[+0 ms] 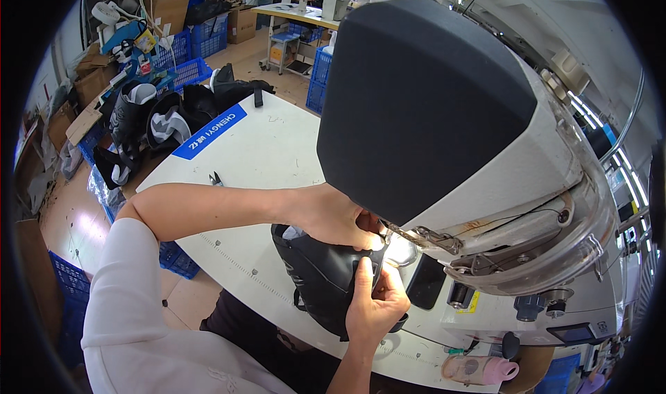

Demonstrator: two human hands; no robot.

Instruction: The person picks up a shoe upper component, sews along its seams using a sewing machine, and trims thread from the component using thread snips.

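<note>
A black leather-like bag (319,276) lies at the near edge of the white table, under the head of a sewing machine (430,109). My left hand (336,217) reaches across from the left, its fingers closed on the bag's upper edge beside the lit needle area. Just below it, my right hand (374,307) pinches the bag's right side, thumb on top and pointing up. The machine head hides part of my left fingers and the stitching spot. Some grey lining shows at the bag's top opening.
A dark phone (426,283) lies right of my hands. Small snips (216,179) rest on the table (277,141). A pink bottle (479,370) stands by the lower right edge. Black bags (184,116) are piled at the far left, near blue crates (208,37).
</note>
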